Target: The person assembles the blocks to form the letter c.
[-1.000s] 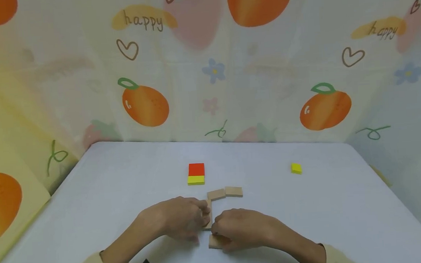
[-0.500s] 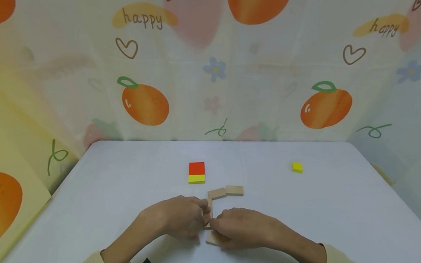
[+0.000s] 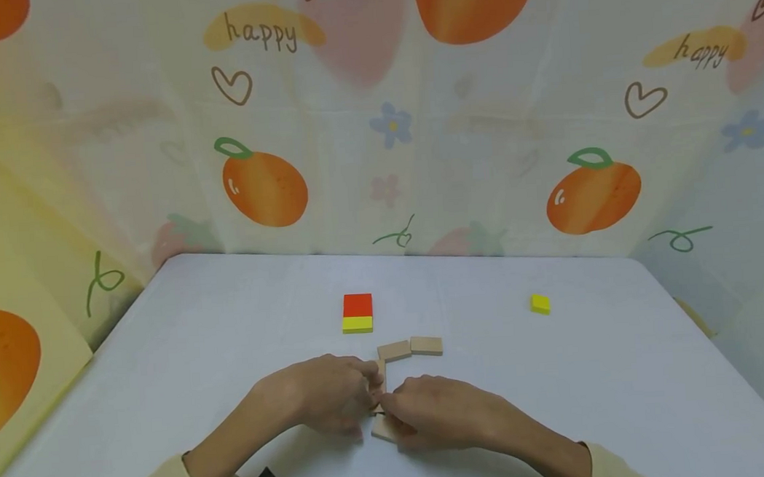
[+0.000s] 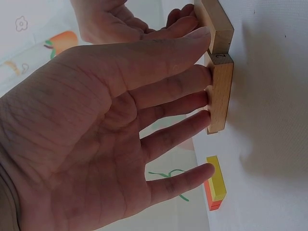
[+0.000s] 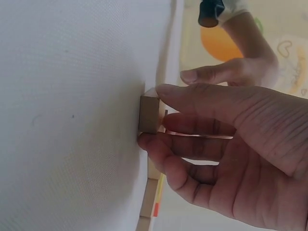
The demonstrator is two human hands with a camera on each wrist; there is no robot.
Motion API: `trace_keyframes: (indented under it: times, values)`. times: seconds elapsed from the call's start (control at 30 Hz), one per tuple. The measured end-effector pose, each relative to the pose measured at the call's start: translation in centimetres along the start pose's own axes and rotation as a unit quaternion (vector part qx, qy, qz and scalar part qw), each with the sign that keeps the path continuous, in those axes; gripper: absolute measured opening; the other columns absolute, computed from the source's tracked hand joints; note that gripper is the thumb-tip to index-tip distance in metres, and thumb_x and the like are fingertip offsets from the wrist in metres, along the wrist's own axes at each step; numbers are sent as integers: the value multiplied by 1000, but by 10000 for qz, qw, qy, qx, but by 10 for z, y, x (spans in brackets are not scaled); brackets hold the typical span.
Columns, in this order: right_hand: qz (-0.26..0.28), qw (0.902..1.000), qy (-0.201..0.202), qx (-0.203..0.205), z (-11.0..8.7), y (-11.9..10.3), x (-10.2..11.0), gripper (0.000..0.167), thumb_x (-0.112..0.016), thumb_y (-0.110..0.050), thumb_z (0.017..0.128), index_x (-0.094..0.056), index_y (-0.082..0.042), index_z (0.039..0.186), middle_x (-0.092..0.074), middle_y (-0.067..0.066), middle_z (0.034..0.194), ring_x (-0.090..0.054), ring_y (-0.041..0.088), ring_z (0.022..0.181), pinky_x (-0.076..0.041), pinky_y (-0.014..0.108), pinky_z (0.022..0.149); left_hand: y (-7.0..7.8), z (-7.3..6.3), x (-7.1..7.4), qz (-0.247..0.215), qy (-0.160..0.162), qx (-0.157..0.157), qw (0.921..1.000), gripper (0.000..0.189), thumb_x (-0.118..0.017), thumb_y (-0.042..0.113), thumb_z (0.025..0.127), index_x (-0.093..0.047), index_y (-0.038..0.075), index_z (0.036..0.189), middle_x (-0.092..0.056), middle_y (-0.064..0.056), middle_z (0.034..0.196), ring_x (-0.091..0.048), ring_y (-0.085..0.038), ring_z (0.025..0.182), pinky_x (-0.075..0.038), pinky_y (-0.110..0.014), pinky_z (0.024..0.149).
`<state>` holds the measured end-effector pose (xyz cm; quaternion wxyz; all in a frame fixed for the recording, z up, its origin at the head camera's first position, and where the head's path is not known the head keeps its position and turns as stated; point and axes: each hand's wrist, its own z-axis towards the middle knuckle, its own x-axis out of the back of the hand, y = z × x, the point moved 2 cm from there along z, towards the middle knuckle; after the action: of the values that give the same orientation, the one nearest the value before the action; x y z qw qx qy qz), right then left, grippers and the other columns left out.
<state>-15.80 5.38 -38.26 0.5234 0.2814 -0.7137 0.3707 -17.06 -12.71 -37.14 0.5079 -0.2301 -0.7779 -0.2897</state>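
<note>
My left hand [image 3: 326, 391] rests its fingertips on a flat wooden block [image 4: 220, 94] lying on the table; the fingers are nearly straight in the left wrist view. Between thumb and fingers, my right hand [image 3: 439, 414] pinches a second wooden block [image 5: 149, 114]. The near end of the left hand's block meets this second block, which sits slightly angled. In the head view both are partly covered by the hands. Beyond them, two more wooden blocks, a left one [image 3: 395, 351] and a right one [image 3: 426, 346], lie end to end, turning rightward from the far end.
Farther back on the white table [image 3: 261, 297] lie a red block [image 3: 357, 305] and a yellow block [image 3: 357, 324], side by side. A small yellow block [image 3: 540, 304] lies at the right. A fruit-printed cloth [image 3: 467, 131] hangs behind the table.
The right hand has slid its wooden block a little left and away from me, narrowing the gap to the block under the left hand. The left hand stays in place.
</note>
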Motion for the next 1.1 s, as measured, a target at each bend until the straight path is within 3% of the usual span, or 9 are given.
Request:
trace_keyframes:
  times: [0.33, 0.57, 0.8, 1.1]
  values:
    - [171, 9998, -48, -58, 0, 0, 0, 20, -74, -12, 94, -57, -17, 85, -44, -12, 64, -42, 0, 60, -34, 12, 55, 0, -1, 0, -59, -18, 80, 9999, 32, -90, 32, 82, -83, 27, 113, -65, 12, 131, -61, -10, 122, -55, -33, 109]
    - [143, 9996, -114, -229, -1, 1, 1, 22, -82, -24, 91, -61, -19, 96, -48, -14, 70, -45, 0, 68, -40, 14, 61, 1, -1, 1, -11, -22, 79, 10000, 33, -89, 33, 83, -82, 27, 115, -65, 11, 135, -61, -12, 125, -55, -33, 110]
    - [22, 10000, 16, 1, -1, 0, 0, 23, -81, -20, 92, -60, -18, 101, -47, -14, 69, -45, 0, 66, -40, 13, 62, 1, -1, 1, 8, -49, 66, 10000, 32, -89, 33, 84, -82, 27, 114, -66, 9, 136, -60, -13, 128, -54, -35, 111]
    - [86, 10000, -5, -21, -1, 0, 0, 25, -81, -19, 92, -60, -17, 105, -46, -14, 67, -44, -1, 64, -38, 13, 59, 1, 0, 1, -64, -72, 194, 9998, 33, -89, 33, 84, -82, 28, 115, -66, 10, 138, -60, -14, 130, -54, -37, 112]
